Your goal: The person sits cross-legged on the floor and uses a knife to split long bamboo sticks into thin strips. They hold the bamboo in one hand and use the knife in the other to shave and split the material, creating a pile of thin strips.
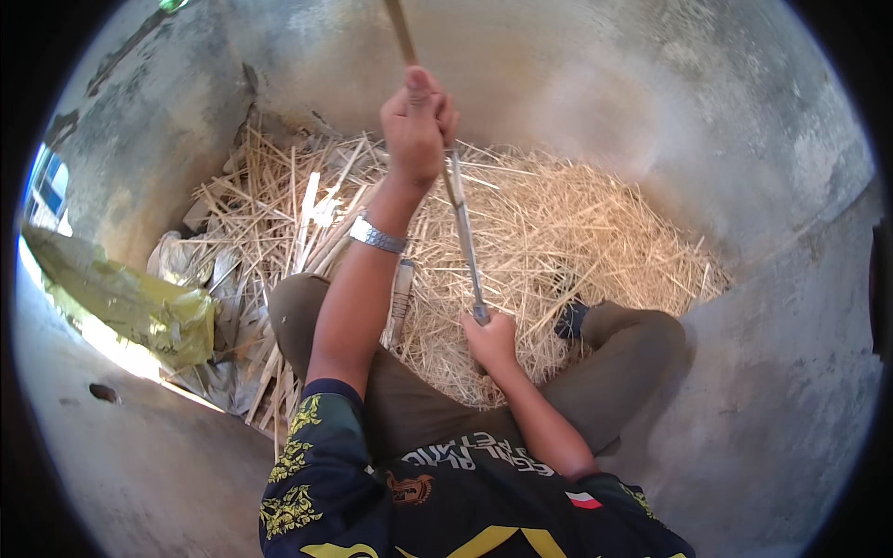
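My left hand [414, 130], with a metal watch on its wrist, is raised in front of me. Its fingers are closed round a long, thin bamboo strip [401, 33], which sticks out above the fist past the top of the view. Lower and to the right, my right hand [491, 341] grips the handle of a long knife [463, 223]. The narrow blade points up and away towards my left fist. Just below that fist the strip runs close along the blade; whether they touch is unclear.
Thin shavings [577, 214] heap up between and beyond my crossed legs. Split strips [279, 205] lie at the left, with a yellow-green sack [158, 312] beyond them. A piece with a dark-wrapped part [401, 298] lies by my left knee. Grey walls [651, 56] surround the floor.
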A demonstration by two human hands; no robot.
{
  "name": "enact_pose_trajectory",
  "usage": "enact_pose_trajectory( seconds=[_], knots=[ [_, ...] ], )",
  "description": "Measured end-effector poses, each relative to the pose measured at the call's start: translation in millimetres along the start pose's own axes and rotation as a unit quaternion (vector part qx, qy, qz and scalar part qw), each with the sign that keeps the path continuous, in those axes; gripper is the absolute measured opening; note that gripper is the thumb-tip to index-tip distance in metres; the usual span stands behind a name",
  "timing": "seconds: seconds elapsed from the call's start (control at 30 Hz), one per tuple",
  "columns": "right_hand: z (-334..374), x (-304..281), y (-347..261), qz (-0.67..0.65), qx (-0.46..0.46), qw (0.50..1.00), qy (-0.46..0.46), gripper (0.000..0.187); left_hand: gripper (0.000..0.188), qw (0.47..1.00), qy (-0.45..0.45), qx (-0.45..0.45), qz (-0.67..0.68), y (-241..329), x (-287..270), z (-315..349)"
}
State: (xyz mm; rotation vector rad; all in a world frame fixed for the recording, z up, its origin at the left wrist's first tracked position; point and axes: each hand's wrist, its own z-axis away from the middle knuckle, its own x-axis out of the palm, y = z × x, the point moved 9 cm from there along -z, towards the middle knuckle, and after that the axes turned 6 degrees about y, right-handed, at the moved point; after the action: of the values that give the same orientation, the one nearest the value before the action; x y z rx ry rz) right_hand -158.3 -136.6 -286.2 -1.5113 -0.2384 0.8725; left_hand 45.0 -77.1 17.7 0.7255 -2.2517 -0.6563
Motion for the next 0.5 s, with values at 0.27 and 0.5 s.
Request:
enact_pose_trajectory(
  seconds=[0.27,0.5],
  knots=[
    [2,-20,-28,-0.242,-0.113,0.962,0.06,0.029,0.053,0.999,-0.039,0.023,0.003,0,15,-2],
    [18,-15,-40,-0.207,-0.029,0.977,0.047,0.031,0.054,1.0,-0.013,0.007,-0.022,-2,14,-4]
  ],
)
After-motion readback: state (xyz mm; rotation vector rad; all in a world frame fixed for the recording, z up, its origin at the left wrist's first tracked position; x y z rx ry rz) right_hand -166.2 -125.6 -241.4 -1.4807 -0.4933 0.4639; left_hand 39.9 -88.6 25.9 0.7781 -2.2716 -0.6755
